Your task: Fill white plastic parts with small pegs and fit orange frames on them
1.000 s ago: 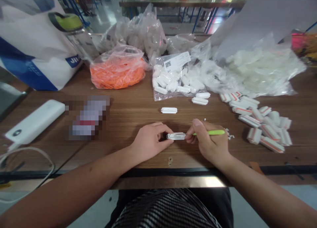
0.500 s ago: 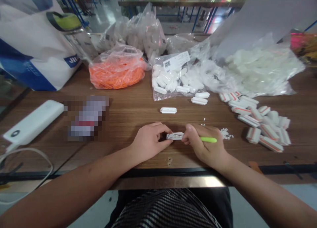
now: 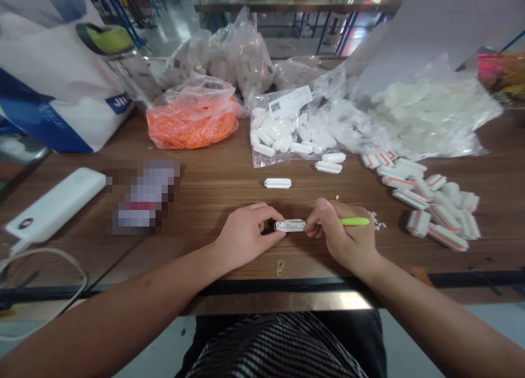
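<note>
Between thumb and fingers my left hand (image 3: 247, 230) pinches the left end of a small white plastic housing (image 3: 292, 226), with a row of tiny dark marks along it, on the table. My right hand (image 3: 344, 233) is closed around a slim tool with a lime-green handle (image 3: 356, 221); its tip is too small to make out, near the housing's right end. Tiny white pieces (image 3: 379, 223) lie scattered just beyond my right hand, partly hidden by it. Ahead of my hands a similar white housing (image 3: 278, 183) lies alone on the wood.
White blocks with orange stripes (image 3: 445, 216) are piled at the right. Behind stand a bag of white housings (image 3: 283, 132), a bag of orange strips (image 3: 192, 121) and a bag of pale parts (image 3: 435, 110). A white power bank (image 3: 57, 200) with a cable lies left.
My right hand has shifted slightly right with the green-handled tool, away from the housing's top, uncovering more of it. My left hand keeps its hold.
</note>
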Action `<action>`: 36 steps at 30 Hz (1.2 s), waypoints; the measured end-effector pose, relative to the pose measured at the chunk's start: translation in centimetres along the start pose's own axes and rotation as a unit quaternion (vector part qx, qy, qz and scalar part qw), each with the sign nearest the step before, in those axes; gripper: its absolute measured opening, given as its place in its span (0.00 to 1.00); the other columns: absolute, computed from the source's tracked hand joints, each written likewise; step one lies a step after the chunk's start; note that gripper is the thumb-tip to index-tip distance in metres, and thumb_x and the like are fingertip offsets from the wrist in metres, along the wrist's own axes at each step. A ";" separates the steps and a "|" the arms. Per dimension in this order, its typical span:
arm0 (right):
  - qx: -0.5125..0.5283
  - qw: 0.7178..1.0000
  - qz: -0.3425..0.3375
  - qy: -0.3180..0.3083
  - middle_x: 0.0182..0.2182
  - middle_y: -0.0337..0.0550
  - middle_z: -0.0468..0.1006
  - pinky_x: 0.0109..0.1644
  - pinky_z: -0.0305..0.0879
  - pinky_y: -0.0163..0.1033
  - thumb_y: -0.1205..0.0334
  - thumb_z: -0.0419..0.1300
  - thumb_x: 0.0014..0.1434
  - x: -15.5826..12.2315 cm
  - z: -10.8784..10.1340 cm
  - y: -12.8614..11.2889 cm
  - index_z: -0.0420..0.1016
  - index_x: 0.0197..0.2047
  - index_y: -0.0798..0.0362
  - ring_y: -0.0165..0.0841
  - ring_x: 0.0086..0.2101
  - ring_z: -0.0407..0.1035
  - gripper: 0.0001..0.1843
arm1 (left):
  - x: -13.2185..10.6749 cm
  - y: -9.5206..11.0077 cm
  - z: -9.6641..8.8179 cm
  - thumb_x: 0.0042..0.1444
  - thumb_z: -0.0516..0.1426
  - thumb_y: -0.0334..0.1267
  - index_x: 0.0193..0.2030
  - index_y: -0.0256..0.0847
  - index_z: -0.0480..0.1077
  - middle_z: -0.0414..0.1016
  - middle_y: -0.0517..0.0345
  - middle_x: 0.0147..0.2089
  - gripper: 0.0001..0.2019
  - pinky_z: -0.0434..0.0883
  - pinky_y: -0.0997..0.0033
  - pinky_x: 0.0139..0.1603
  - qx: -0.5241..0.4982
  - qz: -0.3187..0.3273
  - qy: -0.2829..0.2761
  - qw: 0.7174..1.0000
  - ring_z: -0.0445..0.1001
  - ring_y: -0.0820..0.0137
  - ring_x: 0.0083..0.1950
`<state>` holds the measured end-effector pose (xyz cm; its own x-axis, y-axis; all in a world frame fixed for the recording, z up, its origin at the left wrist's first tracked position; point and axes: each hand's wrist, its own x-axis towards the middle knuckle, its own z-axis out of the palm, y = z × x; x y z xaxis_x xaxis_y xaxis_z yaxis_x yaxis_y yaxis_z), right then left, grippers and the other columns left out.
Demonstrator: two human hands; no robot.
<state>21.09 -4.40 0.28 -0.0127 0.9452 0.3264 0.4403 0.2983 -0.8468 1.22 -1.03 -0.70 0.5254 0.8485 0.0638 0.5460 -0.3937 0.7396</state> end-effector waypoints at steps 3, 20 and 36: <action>-0.001 1.000 -0.001 -0.013 0.17 0.37 0.74 0.23 0.66 0.32 0.58 0.50 0.67 0.1 0.1 -0.1 0.73 0.22 0.52 0.25 0.18 0.69 0.24 | 0.1 -0.1 0.0 0.53 0.61 0.36 0.38 0.43 0.76 0.69 0.63 0.29 0.05 0.62 0.73 0.30 0.001 0.004 -0.001 1.000 0.64 0.75 0.27; 0.008 1.000 0.000 -0.006 0.17 0.37 0.74 0.25 0.66 0.32 0.60 0.50 0.68 -0.2 0.2 -0.1 0.72 0.21 0.53 0.25 0.19 0.69 0.24 | 0.1 -0.2 0.0 0.53 0.61 0.36 0.38 0.43 0.76 0.69 0.64 0.29 0.05 0.61 0.73 0.30 0.002 0.011 0.002 1.000 0.64 0.75 0.27; 0.044 0.998 0.029 0.032 0.17 0.38 0.74 0.21 0.65 0.30 0.57 0.50 0.68 0.0 -0.1 0.3 0.73 0.21 0.54 0.24 0.18 0.68 0.25 | 0.0 -0.1 0.0 0.52 0.62 0.35 0.38 0.44 0.77 0.69 0.64 0.28 0.06 0.61 0.74 0.30 0.000 0.007 0.003 1.000 0.63 0.76 0.26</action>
<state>21.31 -4.35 0.05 0.0698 0.9516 0.2993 0.3583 0.2561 -0.8978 1.16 -0.96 -0.76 0.5282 0.8455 0.0784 0.5387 -0.4051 0.7387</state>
